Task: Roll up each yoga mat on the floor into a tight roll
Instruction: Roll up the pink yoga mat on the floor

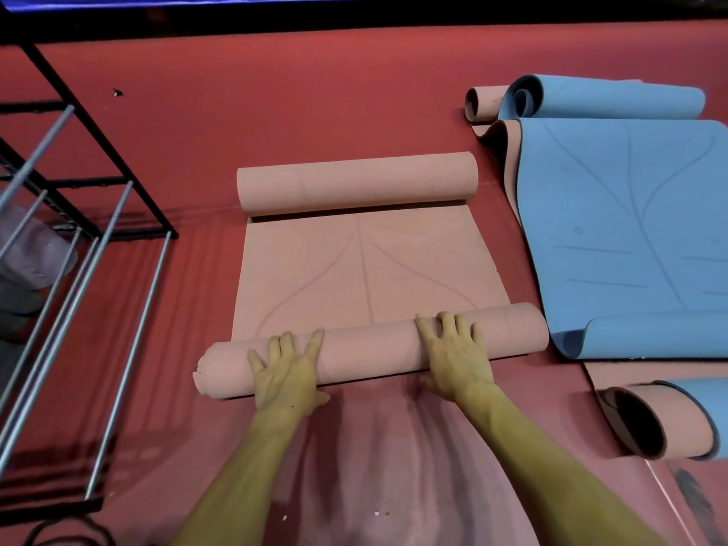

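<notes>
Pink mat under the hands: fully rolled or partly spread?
Partly spread: the pink mat lies flat between two rolled ends; both hands press the near roll.

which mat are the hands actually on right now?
The pink yoga mat in the centre: both hands, left and right, press flat on its near roll. The blue yoga mat lies untouched.

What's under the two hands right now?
Both the left hand and right hand press flat on the near roll of the pink mat. The roll's inner layers and the floor beneath it are covered.
</notes>
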